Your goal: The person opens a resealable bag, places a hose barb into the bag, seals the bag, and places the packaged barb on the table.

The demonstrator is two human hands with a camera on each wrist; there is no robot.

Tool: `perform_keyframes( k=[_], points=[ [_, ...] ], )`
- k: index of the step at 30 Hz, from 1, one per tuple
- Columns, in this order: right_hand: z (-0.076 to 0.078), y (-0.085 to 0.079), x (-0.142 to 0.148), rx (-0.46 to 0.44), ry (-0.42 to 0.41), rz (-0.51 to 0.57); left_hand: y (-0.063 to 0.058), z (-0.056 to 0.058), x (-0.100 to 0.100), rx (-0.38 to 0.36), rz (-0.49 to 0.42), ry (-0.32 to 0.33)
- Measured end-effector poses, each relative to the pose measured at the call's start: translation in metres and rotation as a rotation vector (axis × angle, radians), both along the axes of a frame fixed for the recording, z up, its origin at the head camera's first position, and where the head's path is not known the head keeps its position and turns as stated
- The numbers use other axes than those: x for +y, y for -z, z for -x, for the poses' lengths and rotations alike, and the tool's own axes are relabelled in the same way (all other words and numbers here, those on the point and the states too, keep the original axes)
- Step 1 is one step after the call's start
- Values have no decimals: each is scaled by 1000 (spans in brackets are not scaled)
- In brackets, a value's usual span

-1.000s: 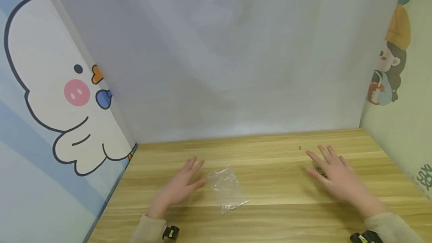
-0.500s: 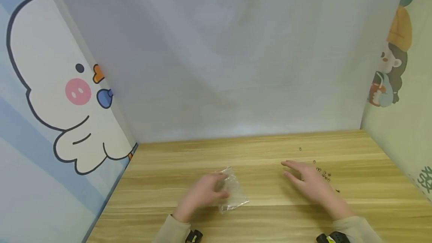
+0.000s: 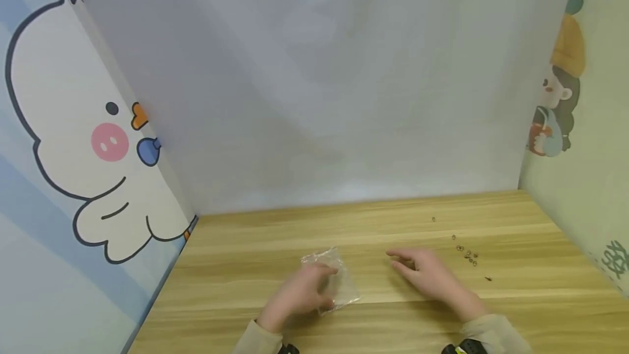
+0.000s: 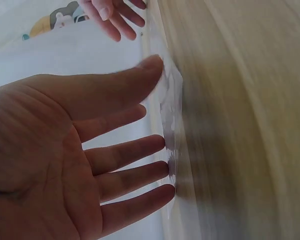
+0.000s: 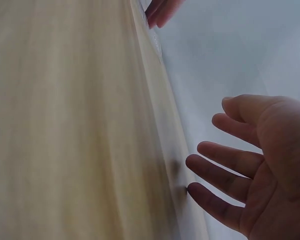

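Note:
A clear plastic bag [image 3: 345, 286] lies flat on the wooden table, just left of the middle in the head view. My left hand [image 3: 303, 291] is over its left side, thumb and fingers spread apart. In the left wrist view the fingertips of that hand [image 4: 65, 150] come right down at the bag [image 4: 171, 107]. My right hand [image 3: 428, 275] is low over the table to the right of the bag, fingers nearly straight and holding nothing. Its outstretched fingers also show in the right wrist view, where the hand [image 5: 270, 170] has its fingertips close to the tabletop.
Several tiny dark ring-like pieces [image 3: 460, 248] lie scattered beyond and right of my right hand. One dark bit [image 3: 488, 278] lies nearer the front. A pale sheet [image 3: 344, 97] rises behind the table [image 3: 236, 250], with patterned walls at both sides.
My left hand has moved right, from beside the bag to over it. The right hand has drawn left, away from the tiny pieces and toward the bag, uncovering them.

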State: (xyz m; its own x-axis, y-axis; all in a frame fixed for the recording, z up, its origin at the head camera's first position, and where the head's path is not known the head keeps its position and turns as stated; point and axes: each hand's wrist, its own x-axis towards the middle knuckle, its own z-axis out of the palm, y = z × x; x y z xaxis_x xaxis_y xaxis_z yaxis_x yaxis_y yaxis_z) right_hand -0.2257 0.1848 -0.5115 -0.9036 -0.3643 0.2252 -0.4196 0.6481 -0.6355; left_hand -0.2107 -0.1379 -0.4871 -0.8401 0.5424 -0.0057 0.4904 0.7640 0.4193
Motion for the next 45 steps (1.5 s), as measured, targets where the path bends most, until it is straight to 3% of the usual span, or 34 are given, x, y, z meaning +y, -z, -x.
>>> perform_keyframes(
  k=[21, 27, 33, 45],
  points=[
    [-1, 6, -9, -123, -55, 24, 2, -1, 18, -21, 156, 157],
    [2, 6, -16, -181, -22, 41, 1, 4, 22, -44, 119, 227],
    [5, 7, -22, -192, 6, 54, 0, 7, 27, -54, 55, 258],
    [3, 8, -35, -180, 51, 52, 4, 8, 29, -7, 92, 350]
  ],
)
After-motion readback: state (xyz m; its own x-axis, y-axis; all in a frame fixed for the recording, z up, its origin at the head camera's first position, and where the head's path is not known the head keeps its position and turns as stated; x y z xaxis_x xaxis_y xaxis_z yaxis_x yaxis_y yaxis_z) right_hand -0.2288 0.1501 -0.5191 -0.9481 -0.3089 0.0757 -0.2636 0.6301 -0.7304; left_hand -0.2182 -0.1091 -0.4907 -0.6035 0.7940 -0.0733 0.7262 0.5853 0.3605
